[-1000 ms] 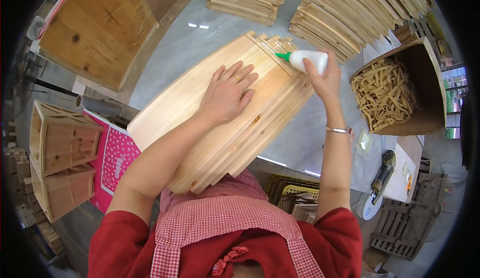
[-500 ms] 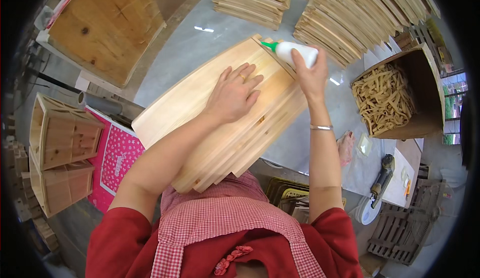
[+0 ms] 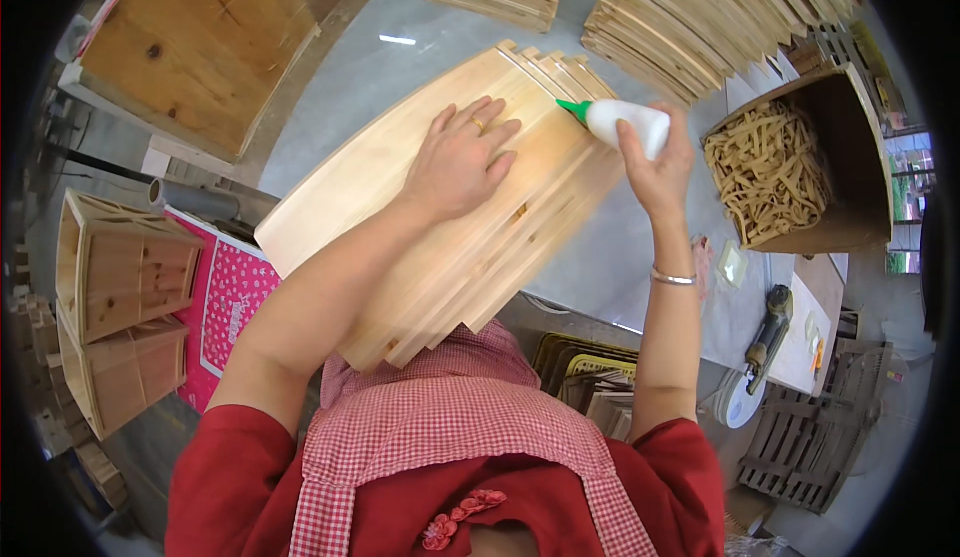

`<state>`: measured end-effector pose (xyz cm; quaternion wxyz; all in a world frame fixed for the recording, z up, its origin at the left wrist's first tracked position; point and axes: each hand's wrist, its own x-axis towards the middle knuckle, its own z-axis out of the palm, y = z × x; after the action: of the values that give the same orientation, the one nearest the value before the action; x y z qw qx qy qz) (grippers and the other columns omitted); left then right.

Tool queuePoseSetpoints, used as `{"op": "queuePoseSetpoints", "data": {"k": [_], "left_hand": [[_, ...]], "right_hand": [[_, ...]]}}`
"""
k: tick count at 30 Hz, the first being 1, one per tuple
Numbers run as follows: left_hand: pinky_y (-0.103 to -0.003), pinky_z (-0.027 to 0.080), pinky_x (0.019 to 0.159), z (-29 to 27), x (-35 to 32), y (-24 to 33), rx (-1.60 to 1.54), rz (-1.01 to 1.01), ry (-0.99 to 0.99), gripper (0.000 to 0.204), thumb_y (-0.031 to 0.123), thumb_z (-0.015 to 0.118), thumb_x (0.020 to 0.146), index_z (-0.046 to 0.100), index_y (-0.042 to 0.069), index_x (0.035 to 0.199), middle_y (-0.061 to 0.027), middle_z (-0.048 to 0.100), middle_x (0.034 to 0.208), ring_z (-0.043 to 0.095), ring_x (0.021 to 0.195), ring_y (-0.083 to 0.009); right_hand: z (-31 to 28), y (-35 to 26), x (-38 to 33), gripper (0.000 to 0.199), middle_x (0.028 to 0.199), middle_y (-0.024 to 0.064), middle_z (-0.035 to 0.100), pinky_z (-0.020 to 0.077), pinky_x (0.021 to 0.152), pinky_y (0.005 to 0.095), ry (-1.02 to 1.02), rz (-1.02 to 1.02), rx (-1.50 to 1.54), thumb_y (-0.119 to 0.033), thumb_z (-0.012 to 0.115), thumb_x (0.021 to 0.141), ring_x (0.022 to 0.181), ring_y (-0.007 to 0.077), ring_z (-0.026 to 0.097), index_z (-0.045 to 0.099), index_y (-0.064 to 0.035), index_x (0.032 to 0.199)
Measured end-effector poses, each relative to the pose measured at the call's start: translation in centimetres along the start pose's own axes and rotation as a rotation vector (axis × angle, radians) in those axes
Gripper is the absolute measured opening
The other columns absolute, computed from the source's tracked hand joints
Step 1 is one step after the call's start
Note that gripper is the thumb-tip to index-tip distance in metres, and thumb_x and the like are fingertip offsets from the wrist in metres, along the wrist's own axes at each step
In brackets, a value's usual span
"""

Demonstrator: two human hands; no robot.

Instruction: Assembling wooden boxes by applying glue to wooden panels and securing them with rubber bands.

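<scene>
- A red shirt (image 3: 390,505) has short sleeves (image 3: 235,457).
- A red-and-white checked apron (image 3: 460,412) covers it, straps (image 3: 326,507) at the near end.
- Red flowers (image 3: 463,517) trim the shirt.
- The left hand (image 3: 458,164) wears a gold ring (image 3: 478,127).
- The right hand (image 3: 660,164) has a silver bracelet (image 3: 673,279) at its wrist.

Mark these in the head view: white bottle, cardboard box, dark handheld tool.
White bottle (image 3: 642,127): head view, on its white body.
Cardboard box (image 3: 861,172): head view, on its bare inner wall.
Dark handheld tool (image 3: 769,331): head view, mid-body.
</scene>
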<state>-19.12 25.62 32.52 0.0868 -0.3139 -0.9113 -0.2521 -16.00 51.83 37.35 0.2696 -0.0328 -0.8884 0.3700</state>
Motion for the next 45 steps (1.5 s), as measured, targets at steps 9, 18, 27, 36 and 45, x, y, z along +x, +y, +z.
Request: {"op": "queuePoseSetpoints", "data": {"k": [9, 18, 27, 36, 45], "left_hand": [[-0.046, 0.024, 0.118, 0.1, 0.4, 0.5, 0.003, -0.029, -0.049, 0.039, 0.028, 0.057, 0.096, 0.06, 0.014, 0.133, -0.0102, 0.046, 0.149, 0.035, 0.143, -0.0253], [-0.047, 0.026, 0.117, 0.3, 0.3, 0.7, 0.053, 0.004, -0.049, 0.04, 0.028, 0.056, 0.097, 0.059, 0.013, 0.133, -0.0119, 0.047, 0.148, 0.036, 0.142, -0.027], [-0.047, 0.028, 0.115, 0.8, 0.0, -0.1, 0.07, 0.074, 0.021, 0.04, 0.031, 0.054, 0.097, 0.06, 0.013, 0.132, -0.0137, 0.049, 0.145, 0.04, 0.139, -0.0306], [-0.048, 0.028, 0.114, 1.6, 0.2, -0.9, 0.074, 0.074, 0.032, 0.043, 0.038, 0.047, 0.097, 0.062, 0.016, 0.131, -0.0115, 0.052, 0.143, 0.043, 0.137, -0.0265], [-0.049, 0.032, 0.111, -1.7, -1.2, 1.1, -0.066, 0.04, -0.034, 0.042, 0.032, 0.05, 0.095, 0.06, 0.006, 0.127, -0.0208, 0.052, 0.14, 0.043, 0.135, -0.0337]], "right_hand": [[-1.8, 3.2, -6.6, 0.036, 0.093, 0.0084, 0.063, 0.0517, 0.056, 0.0278, 0.249, 0.358, 0.356, -0.025, 0.075, 0.086, 0.071, 0.0158, 0.061, 0.056, -0.0028, 0.107], [-1.1, 5.0, -7.5, 0.045, 0.097, 0.0102, 0.061, 0.0507, 0.05, 0.0266, 0.421, 0.549, 0.46, -0.032, 0.074, 0.088, 0.074, 0.0153, 0.061, 0.053, -0.0005, 0.113], [-0.5, 2.4, -11.3, 0.038, 0.097, 0.0075, 0.064, 0.0499, 0.052, 0.0239, 0.36, 0.493, 0.375, -0.029, 0.073, 0.089, 0.073, 0.0126, 0.061, 0.056, -0.0041, 0.113], [0.8, -4.0, -20.3, 0.039, 0.096, 0.0052, 0.062, 0.0481, 0.05, 0.0226, 0.206, 0.439, 0.445, -0.028, 0.072, 0.089, 0.074, 0.0112, 0.059, 0.055, -0.0039, 0.115], [1.6, -11.3, -27.4, 0.038, 0.102, 0.0103, 0.057, 0.0468, 0.082, 0.0304, -0.043, 0.21, 0.472, -0.015, 0.073, 0.086, 0.091, 0.0164, 0.055, 0.053, 0.0022, 0.114]]}}
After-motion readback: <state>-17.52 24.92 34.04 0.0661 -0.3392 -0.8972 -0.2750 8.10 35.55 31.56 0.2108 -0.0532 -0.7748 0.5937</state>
